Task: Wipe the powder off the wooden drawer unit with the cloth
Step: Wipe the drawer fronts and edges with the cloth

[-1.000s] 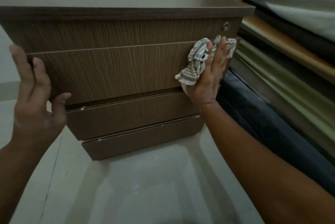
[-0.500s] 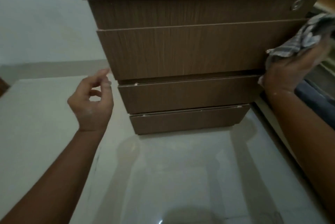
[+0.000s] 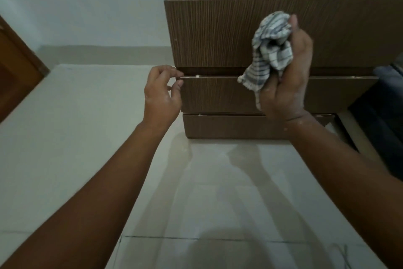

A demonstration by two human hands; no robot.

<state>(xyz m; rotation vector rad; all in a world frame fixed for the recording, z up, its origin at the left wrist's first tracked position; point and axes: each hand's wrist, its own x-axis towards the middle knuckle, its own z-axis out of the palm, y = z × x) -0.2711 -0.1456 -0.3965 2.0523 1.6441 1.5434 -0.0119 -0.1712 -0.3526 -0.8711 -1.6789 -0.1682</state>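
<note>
Right hand grips cloth

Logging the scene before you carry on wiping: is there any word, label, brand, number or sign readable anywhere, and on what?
None readable.
Wooden drawer unit: plain wood grain, no label in view.
Cloth in the right hand: check pattern only, no print.
Left hand, at the drawer edge, holds nothing printed.

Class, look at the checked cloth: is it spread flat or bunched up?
Bunched up. The cloth is crumpled in the right hand, one corner hanging down.
</note>
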